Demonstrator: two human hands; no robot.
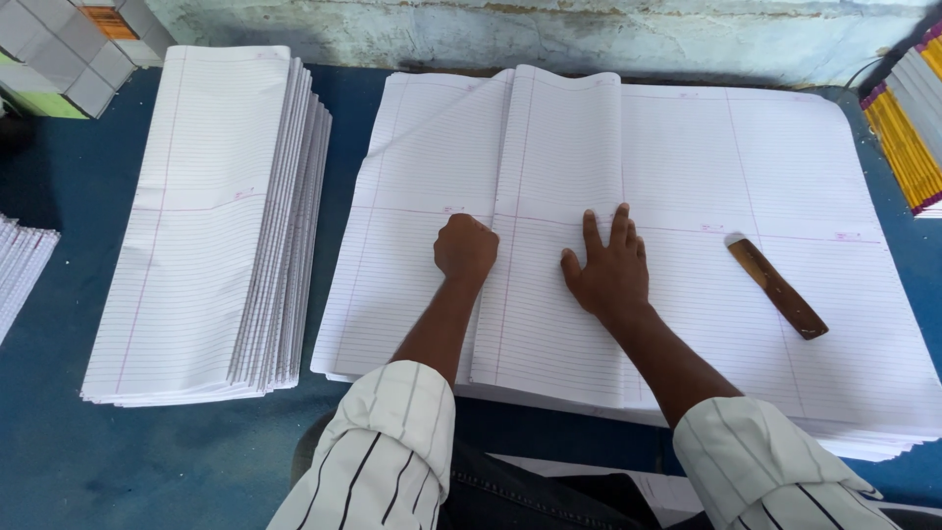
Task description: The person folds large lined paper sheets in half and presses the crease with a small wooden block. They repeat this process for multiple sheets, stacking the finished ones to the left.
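A large stack of white ruled paper sheets (pixel 785 167) lies on the blue table. The top sheet is folded over leftward, making a doubled panel (pixel 549 314) in the middle. My left hand (pixel 465 248) is a closed fist pressing on the left edge of that fold. My right hand (pixel 606 267) lies flat with fingers spread on the folded panel, holding it down. A brown wooden stick (pixel 775 288) rests on the open sheet just right of my right hand.
A pile of folded ruled sheets (pixel 211 226) stands on the left of the blue table (pixel 59 461). More paper edges (pixel 20 265) show at far left, grey and green blocks (pixel 59 54) at top left, bound books with yellow edges (pixel 908 128) at far right.
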